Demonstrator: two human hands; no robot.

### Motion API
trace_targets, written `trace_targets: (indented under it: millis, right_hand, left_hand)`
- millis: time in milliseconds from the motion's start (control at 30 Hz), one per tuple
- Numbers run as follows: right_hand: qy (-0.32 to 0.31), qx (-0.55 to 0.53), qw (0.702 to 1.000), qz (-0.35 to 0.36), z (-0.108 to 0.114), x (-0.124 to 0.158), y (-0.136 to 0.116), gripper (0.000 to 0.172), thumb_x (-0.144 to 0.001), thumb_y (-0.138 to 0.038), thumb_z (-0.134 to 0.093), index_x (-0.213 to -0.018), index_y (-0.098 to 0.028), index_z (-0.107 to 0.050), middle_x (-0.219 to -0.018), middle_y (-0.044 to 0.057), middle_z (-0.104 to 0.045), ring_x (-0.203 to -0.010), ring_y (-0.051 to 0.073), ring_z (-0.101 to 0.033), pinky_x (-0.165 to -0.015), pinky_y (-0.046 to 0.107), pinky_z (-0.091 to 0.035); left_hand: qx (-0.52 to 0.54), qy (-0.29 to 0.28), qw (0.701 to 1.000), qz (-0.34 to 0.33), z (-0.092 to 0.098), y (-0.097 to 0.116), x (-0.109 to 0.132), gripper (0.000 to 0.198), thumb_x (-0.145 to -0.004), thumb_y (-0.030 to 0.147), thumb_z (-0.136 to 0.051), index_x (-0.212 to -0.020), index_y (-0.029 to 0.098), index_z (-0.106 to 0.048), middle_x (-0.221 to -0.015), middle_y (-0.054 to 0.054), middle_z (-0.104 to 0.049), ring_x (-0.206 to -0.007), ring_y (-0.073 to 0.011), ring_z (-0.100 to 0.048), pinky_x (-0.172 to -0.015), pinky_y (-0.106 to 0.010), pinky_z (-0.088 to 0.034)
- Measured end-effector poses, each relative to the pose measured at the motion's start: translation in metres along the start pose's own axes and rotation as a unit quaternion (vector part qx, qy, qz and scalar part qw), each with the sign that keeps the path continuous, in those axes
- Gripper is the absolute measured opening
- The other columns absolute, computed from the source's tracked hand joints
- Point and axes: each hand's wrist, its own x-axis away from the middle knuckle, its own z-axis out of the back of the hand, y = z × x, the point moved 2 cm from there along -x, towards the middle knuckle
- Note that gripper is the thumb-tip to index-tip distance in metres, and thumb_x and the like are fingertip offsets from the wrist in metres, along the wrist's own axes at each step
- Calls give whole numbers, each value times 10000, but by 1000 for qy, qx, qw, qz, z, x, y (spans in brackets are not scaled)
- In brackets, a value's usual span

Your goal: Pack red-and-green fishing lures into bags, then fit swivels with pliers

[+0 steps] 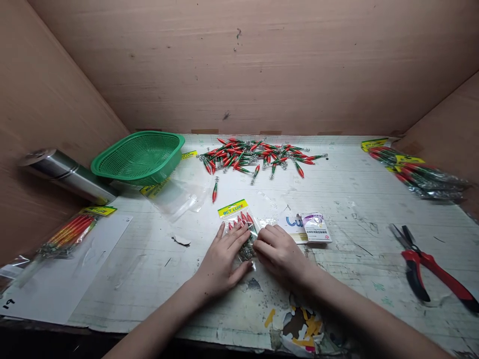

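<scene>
Left hand [224, 257]: flat, fingers spread, pressed on lure packet [239, 224], frame centre
Right hand [279, 252]: curled, pinching packet's right edge; bench [355, 199] beneath

Worn table [359, 199] bears lures [258, 154], basket [138, 157], pliers [426, 264], packets [232, 208].

The yellow header [232, 208] of the clear bag [247, 219] reads "BCT LURE".
</scene>
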Motion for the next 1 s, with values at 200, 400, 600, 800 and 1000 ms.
trace_targets:
  millis: [200,400,600,800,1000]
  right_hand:
    - [-5,-11,996,-83,0,3,-5,255,-924,-116,-470,-712,-186,-593,-682,32,-539,-668,176,-459,-616,284,-340]
    - [-14,-18,994,-105,-3,-1,-8,225,-925,-175,-513,-714,-191,-588,-708,44,-567,-689,187,-478,-640,300,-348]
    - [-20,-42,990,-130,11,10,-16,154,-897,-105,-514,-793,-184,-595,-717,40,-606,-685,176,-537,-618,272,-397]
    - [-30,-39,989,-136,13,25,-24,202,-933,-111,-489,-788,-195,-602,-688,27,-624,-626,156,-560,-572,262,-400]
    - [-7,-2,994,-112,-4,19,-27,342,-971,-150,-454,-644,-202,-539,-606,21,-561,-575,156,-478,-572,297,-335]
  left_hand:
    - [92,53,994,-7,8,-2,0,283,-858,182,-589,-1141,170,-594,-1277,-167,-661,-1250,-259,-589,-1089,-486,-450]
    - [75,96,992,19,5,2,-6,96,-865,169,-550,-939,196,-607,-1123,-134,-722,-1123,-253,-665,-993,-439,-542]
    - [69,123,990,17,0,3,-8,123,-899,137,-517,-857,207,-609,-1094,-110,-734,-1103,-237,-674,-994,-448,-541]
    - [81,116,990,21,-5,2,-5,142,-941,146,-487,-908,203,-613,-1150,-110,-726,-1191,-244,-634,-1063,-485,-485]
    - [86,114,990,11,-4,10,-2,143,-911,123,-461,-916,199,-582,-1145,-127,-722,-1206,-258,-624,-1062,-513,-471]
